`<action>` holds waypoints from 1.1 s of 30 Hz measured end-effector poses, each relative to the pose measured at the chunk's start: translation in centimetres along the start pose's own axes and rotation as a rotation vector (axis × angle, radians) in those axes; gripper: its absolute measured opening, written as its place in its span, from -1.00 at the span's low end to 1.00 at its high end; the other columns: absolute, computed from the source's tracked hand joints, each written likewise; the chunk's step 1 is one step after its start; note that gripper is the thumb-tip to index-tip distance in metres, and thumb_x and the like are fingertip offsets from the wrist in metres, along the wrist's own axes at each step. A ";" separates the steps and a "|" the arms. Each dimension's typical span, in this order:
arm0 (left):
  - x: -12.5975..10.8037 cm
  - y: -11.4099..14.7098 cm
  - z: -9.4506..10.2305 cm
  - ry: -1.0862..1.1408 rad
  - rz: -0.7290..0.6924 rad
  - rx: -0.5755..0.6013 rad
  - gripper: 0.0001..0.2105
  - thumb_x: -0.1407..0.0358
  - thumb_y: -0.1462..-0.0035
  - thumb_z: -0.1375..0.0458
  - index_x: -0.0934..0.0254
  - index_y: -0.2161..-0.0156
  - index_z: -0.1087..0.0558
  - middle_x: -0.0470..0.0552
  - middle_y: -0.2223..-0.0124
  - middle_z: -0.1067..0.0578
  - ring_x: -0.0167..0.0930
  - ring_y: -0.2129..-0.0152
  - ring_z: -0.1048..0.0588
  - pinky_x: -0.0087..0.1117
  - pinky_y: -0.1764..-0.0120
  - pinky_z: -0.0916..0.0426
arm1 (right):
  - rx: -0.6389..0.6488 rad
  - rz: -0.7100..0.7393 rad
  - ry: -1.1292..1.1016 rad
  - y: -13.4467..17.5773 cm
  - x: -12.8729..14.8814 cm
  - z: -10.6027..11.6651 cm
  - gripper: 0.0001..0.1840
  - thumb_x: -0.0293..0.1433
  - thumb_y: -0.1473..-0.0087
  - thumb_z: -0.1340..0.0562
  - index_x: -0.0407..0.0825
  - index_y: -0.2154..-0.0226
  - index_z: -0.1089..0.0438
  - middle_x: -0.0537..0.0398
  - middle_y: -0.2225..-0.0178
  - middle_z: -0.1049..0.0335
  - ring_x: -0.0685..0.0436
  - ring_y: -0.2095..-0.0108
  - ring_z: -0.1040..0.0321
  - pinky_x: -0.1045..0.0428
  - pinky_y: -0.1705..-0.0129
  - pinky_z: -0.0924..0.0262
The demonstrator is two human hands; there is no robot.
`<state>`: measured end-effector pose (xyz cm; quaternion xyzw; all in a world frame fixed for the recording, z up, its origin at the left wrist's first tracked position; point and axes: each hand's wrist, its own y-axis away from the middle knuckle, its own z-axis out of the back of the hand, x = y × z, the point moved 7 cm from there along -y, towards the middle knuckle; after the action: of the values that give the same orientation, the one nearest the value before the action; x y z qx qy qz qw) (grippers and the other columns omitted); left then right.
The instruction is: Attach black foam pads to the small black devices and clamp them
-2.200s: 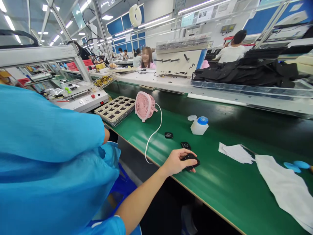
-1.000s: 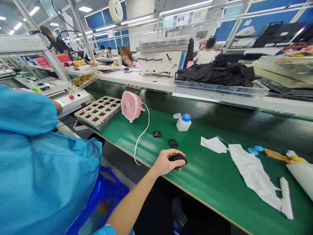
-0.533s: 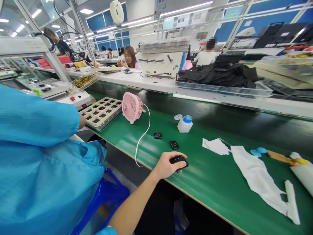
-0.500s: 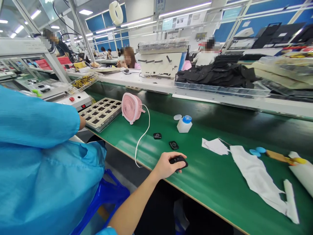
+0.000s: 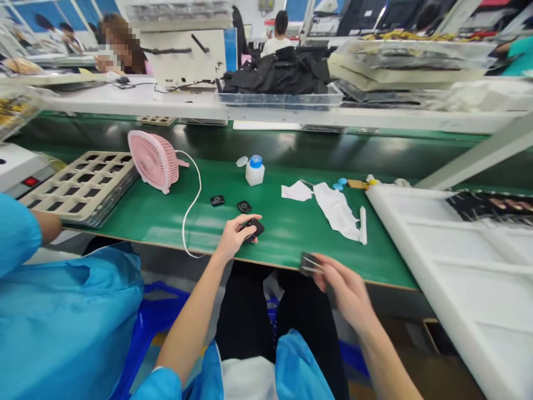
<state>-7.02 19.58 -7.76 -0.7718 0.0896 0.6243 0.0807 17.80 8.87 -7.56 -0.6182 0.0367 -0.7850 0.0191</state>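
Observation:
My left hand is closed around a black, rounded-square watch case near the front edge of the green table. Just beyond it, two similar black watch bodies lie on the table, each with a pale ring mark on top. To the right, my right hand pinches a pair of thin metal tweezers. A dark, flat square piece is at the tweezers' tips, over the table's front edge; it is slightly blurred.
A pink fan with a white cable stands at left, beside a beige compartment tray. Behind are a white bottle and, rightward, white cloth. A white rack borders the right. A co-worker's blue sleeve is close at left.
The view has swung to the right. My right hand has come into view with the tweezers and the dark square piece. My left hand still holds the watch case.

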 end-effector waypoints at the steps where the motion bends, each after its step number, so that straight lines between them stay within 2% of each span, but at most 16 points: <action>1: 0.0 0.0 -0.1 -0.001 0.000 0.016 -0.59 0.20 -0.04 -0.39 0.36 0.01 -0.61 -0.03 0.33 -0.54 -0.44 0.57 -0.57 -0.44 0.44 -0.45 | 0.026 -0.014 -0.058 -1.1 -0.2 -0.5 -0.39 0.10 -0.34 -0.17 -0.11 0.04 -0.51 0.15 0.50 -0.31 -0.05 0.50 -0.25 0.01 0.40 -0.27; 4: 0.0 0.0 -0.1 -0.002 0.009 0.027 -0.53 0.20 0.01 -0.45 0.34 -0.02 -0.57 -0.02 0.28 -0.57 -0.42 0.60 -0.57 -0.44 0.52 -0.44 | 0.147 -0.021 -0.237 -6.0 -0.4 -2.7 -0.29 0.17 -0.20 -0.26 -0.15 0.05 -0.53 0.14 0.51 -0.26 -0.04 0.52 -0.15 0.01 0.45 -0.11; 6: 0.0 0.0 -0.1 -0.016 0.017 0.024 -0.51 0.20 0.04 -0.48 0.33 0.00 -0.55 0.01 0.24 -0.60 -0.40 0.62 -0.57 -0.46 0.59 -0.38 | 0.223 -0.003 -0.248 -8.5 -0.4 -3.7 -0.28 0.16 -0.19 -0.28 -0.16 0.03 -0.54 0.13 0.49 -0.27 -0.03 0.51 -0.13 0.01 0.43 -0.08; 8: 0.0 0.0 -0.2 -0.052 0.029 0.037 -0.54 0.20 0.04 -0.48 0.33 0.04 -0.55 0.04 0.23 -0.62 -0.40 0.62 -0.58 -0.51 0.64 -0.31 | 0.289 0.010 -0.208 -9.6 -0.4 -4.2 -0.30 0.14 -0.21 -0.27 -0.16 0.01 -0.56 0.12 0.49 -0.27 -0.02 0.50 -0.12 0.02 0.41 -0.07; 11: 0.1 -0.1 -0.6 -0.113 0.053 0.064 -0.61 0.22 0.03 -0.46 0.35 0.10 -0.58 0.08 0.21 -0.64 -0.43 0.61 -0.57 -0.54 0.63 -0.30 | 0.346 0.012 -0.144 -9.4 -0.6 -4.2 -0.32 0.11 -0.25 -0.24 -0.17 0.00 -0.57 0.11 0.48 -0.28 -0.03 0.48 -0.12 0.02 0.39 -0.09; 15: 0.3 0.0 -1.0 -0.147 0.081 0.083 -0.61 0.27 0.10 -0.48 0.38 0.14 -0.61 0.07 0.23 -0.65 -0.46 0.59 -0.55 -0.45 0.50 -0.51 | 0.368 0.022 -0.065 -8.8 -0.9 -4.3 -0.34 0.05 -0.28 -0.22 -0.19 -0.06 -0.55 0.09 0.45 -0.31 -0.05 0.45 -0.16 0.02 0.36 -0.12; 17: 0.3 0.0 -1.2 -0.160 0.087 0.080 -0.61 0.27 0.13 -0.48 0.39 0.15 -0.62 0.06 0.27 -0.64 -0.45 0.55 -0.54 -0.42 0.47 -0.55 | 0.368 0.036 -0.027 -8.7 -0.8 -4.3 -0.36 0.02 -0.30 -0.20 -0.18 -0.08 -0.55 0.08 0.44 -0.33 -0.06 0.44 -0.18 0.02 0.37 -0.12; 24: 0.2 0.0 -1.5 -0.218 0.085 0.074 -0.63 0.25 0.12 -0.47 0.38 0.16 -0.63 0.05 0.30 -0.64 -0.43 0.53 -0.54 -0.42 0.46 -0.56 | 0.344 0.122 0.083 -8.7 0.1 -4.4 -0.42 -0.04 -0.34 -0.16 -0.18 -0.04 -0.57 -0.06 0.32 -0.51 -0.15 0.33 -0.35 -0.02 0.27 -0.23; 33: 0.2 0.0 -1.6 -0.232 0.096 0.078 -0.63 0.28 0.11 -0.46 0.38 0.15 -0.62 0.05 0.31 -0.64 -0.43 0.55 -0.55 -0.42 0.47 -0.56 | 0.317 0.157 0.109 -8.6 0.3 -4.4 -0.43 -0.04 -0.36 -0.14 -0.15 -0.05 -0.57 -0.09 0.27 -0.56 -0.20 0.26 -0.44 -0.05 0.17 -0.32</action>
<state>-5.46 19.22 -7.65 -0.6853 0.1407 0.7088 0.0904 13.59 17.56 -7.57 -0.5591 -0.0383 -0.8093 0.1757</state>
